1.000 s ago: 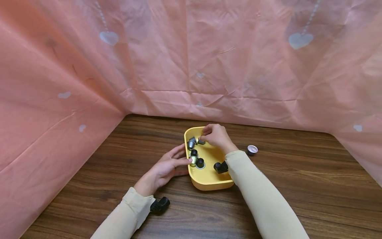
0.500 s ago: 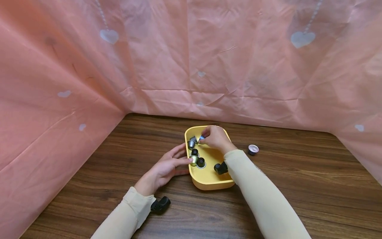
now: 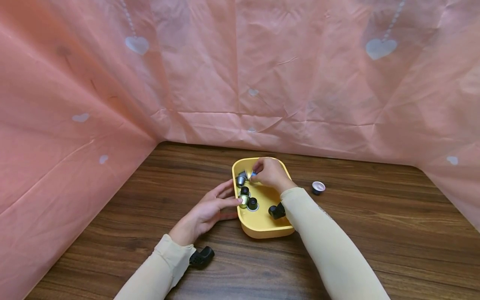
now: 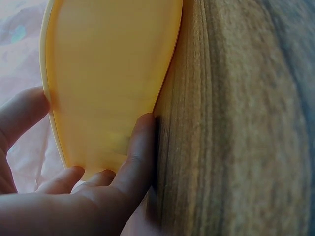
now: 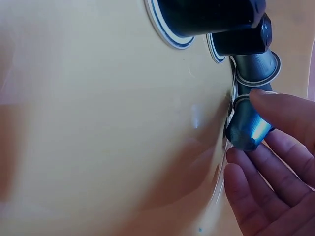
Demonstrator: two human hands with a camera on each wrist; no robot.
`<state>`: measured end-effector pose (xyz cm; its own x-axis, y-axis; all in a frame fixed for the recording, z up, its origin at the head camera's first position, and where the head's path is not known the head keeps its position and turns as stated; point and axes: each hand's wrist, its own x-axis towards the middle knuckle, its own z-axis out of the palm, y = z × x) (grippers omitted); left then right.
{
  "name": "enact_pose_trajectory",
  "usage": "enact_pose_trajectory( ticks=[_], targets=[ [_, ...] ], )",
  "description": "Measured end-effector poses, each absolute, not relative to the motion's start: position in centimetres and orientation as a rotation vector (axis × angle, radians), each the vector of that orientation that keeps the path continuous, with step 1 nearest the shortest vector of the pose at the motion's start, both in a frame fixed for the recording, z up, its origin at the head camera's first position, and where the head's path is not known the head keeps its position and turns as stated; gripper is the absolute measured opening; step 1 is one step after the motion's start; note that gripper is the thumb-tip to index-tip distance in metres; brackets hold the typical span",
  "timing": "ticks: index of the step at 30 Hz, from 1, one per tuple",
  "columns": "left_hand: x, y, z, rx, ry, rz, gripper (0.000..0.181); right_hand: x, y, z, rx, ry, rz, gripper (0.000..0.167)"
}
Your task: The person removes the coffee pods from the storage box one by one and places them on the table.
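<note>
My right hand reaches into a yellow tray and pinches a blue coffee capsule at its far left part. In the right wrist view the thumb lies on the capsule and the fingertips are under it. Grey capsules lie beside it along the left wall. Nearer stand a black capsule, another black capsule and a gold capsule. My left hand holds the tray's left side, thumb at the rim and fingers against the outer wall.
A dark capsule with a pale lid sits on the wooden table, right of the tray. A pink curtain with hearts encloses the back and sides. Black wrist cameras are strapped to both wrists.
The capsule at my right fingertips has gone from lying low and dark to tilted, its blue side showing, close against the grey ones. My left hand and the tray stay put.
</note>
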<state>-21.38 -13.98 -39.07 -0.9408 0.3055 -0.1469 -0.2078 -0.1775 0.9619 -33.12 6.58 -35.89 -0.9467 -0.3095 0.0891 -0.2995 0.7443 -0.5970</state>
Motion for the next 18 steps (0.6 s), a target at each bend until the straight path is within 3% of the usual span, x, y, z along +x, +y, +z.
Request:
enact_pose_trajectory(
  ticks=[18],
  targets=[
    [-21.3, -14.06, -38.98, 0.114, 1.76, 2.179, 0.081, -32.91, 6.55, -35.83, -0.498, 2.879, -0.962, 0.035]
  ],
)
